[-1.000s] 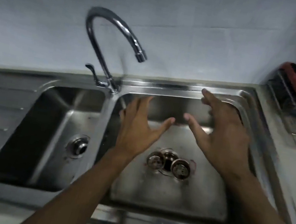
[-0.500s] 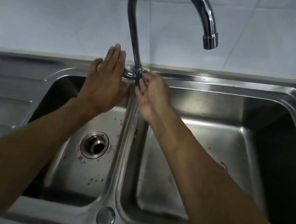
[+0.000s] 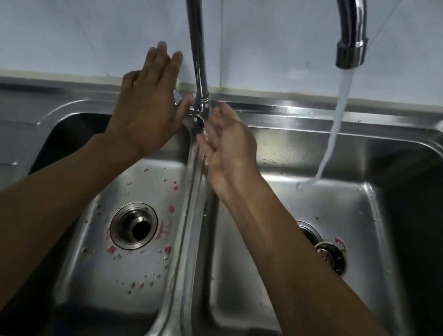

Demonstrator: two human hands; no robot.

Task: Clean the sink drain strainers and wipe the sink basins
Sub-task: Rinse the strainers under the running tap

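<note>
The left steel basin (image 3: 114, 290) is speckled with pink bits around its round open drain (image 3: 134, 226). Above it the left hand (image 3: 146, 103) is spread flat, fingers open, thumb touching the base of the curved chrome faucet (image 3: 197, 47). The right hand (image 3: 228, 143), loosely open, holds nothing beside that base. Water (image 3: 336, 122) falls into the right basin (image 3: 366, 219), where a steel strainer (image 3: 330, 253) lies near its drain. The step seems to be starting the water; next, I judge, a strainer must be taken under the stream.

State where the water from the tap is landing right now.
In the head view, the water stream falls from the faucet spout into the right basin, near its back wall.
</note>
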